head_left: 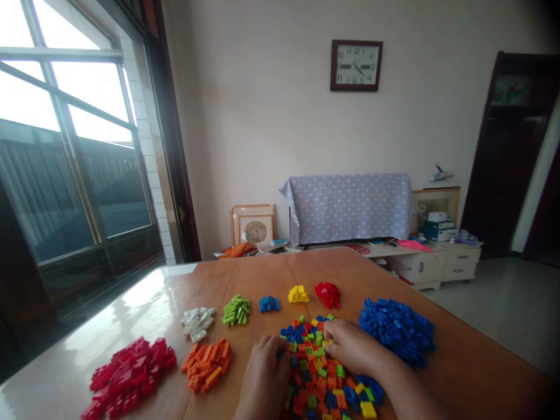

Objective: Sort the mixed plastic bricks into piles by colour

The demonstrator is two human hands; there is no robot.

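A mixed pile of toy building bricks (319, 367) in orange, green, yellow, blue and red lies on the wooden table (262, 274) right in front of me. My left hand (268, 364) is at the pile's left edge, its fingers curled down and their tips partly hidden. Over the pile's upper right part, my right hand (350, 347) has its fingers bent together among the bricks. Whatever either hand pinches is too small or hidden to make out. Blue ring-shaped pieces (350, 395) lie below my right wrist.
Sorted heaps ring the pile: red bricks (131, 373), orange bricks (207, 364), white bricks (198, 322), green bricks (236, 310), small blue bricks (269, 304), yellow bricks (298, 294), darker red bricks (328, 294) and a large blue heap (396, 329). Beyond stands a low cabinet (459, 262).
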